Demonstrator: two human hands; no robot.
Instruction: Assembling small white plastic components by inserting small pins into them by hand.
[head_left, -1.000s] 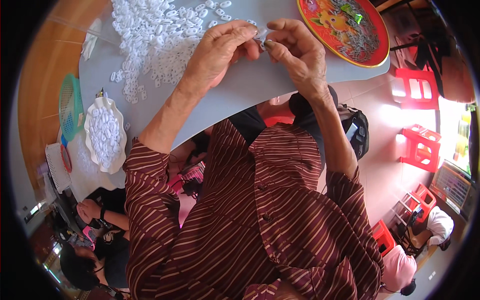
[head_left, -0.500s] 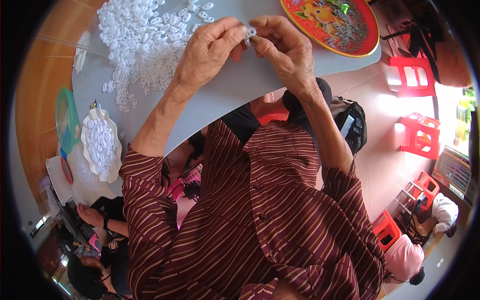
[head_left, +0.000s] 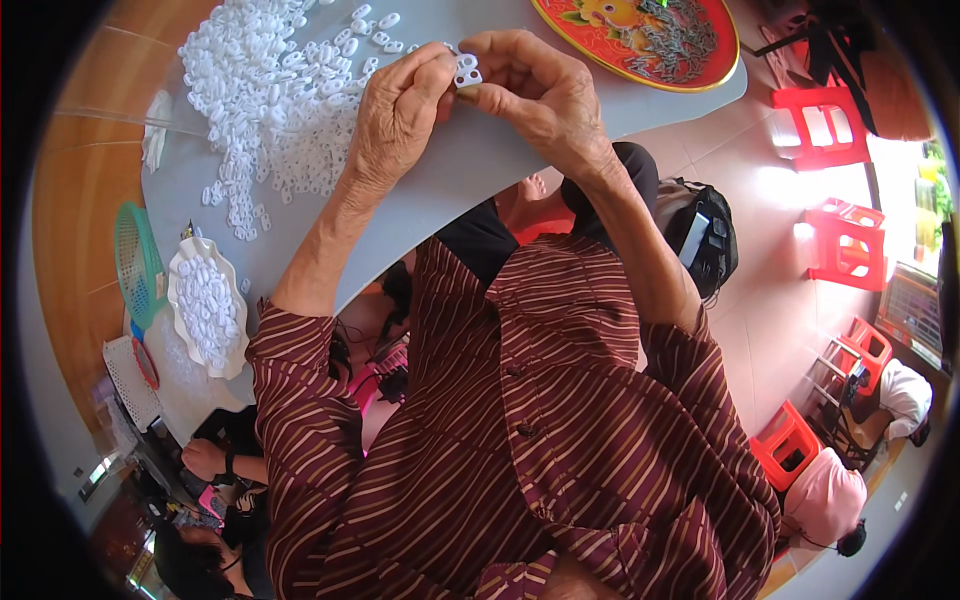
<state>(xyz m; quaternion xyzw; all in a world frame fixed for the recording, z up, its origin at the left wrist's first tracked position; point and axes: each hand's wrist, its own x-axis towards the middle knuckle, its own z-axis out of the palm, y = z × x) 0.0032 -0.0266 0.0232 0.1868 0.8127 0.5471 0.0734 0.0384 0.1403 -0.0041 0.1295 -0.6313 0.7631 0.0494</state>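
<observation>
A small white plastic piece with several round holes [head_left: 467, 70] is held up over the table between my two hands. My left hand [head_left: 408, 108] pinches its left side between thumb and curled fingers. From the other side my right hand [head_left: 548, 100] grips it, the thumb along its lower edge and the fingers bent behind. Beyond and left of my left hand spreads a large heap of small white oval plastic pieces [head_left: 240, 70], with flatter holed ones [head_left: 310, 150] nearer me. Right of my right hand, a red round tray with a flower pattern [head_left: 620, 55] holds many small grey metal screws [head_left: 685, 50].
The grey table [head_left: 420, 210] curves round in front of me. At its left stand a scalloped white dish [head_left: 240, 345] of white pieces and a green mesh basket [head_left: 135, 260]. A co-worker's hand [head_left: 205, 458] is at lower left. Red stools [head_left: 822, 128] stand on the right.
Both hands have shifted slightly left with the white piece. Its holed face now shows more fully between my fingers. The co-worker's hand at lower left has moved.
</observation>
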